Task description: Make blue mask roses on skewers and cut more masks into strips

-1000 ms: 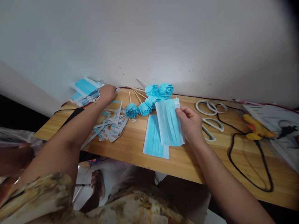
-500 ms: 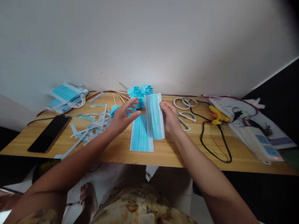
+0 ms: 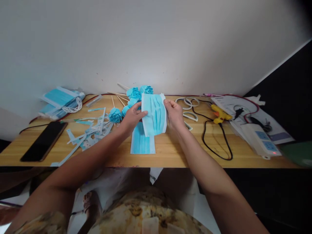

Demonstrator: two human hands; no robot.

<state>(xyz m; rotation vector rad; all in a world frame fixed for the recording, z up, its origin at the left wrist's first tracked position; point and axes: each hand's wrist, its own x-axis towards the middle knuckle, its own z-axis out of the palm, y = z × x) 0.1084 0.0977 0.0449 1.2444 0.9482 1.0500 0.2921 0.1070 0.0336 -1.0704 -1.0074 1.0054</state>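
Note:
A pleated blue face mask [image 3: 154, 113] without ear loops is held up above the table, its white edges at left and right. My left hand [image 3: 133, 117] pinches its left edge, thumb in front and fingers behind. On the opposite edge my right hand [image 3: 175, 113] is closed, thumb on the front. Below it a second blue mask [image 3: 142, 144] lies flat on the wood, its upper part hidden. Just behind my left hand are several blue flowers [image 3: 115, 115] made of mask-like material, some on thin wooden sticks [image 3: 121, 100].
Cut mask strips [image 3: 92, 133] lie left of centre, near a black phone [image 3: 44, 141]. A stack of masks [image 3: 60, 99] sits at the back left. To the right are scissors [image 3: 190, 116], tape rings [image 3: 184, 103], a yellow glue gun [image 3: 220, 114] with its cable and a white power strip [image 3: 262, 139].
My left hand has come to the raised mask and taken its left edge. The mask has turned to face me, spread between both hands. The view has shifted slightly.

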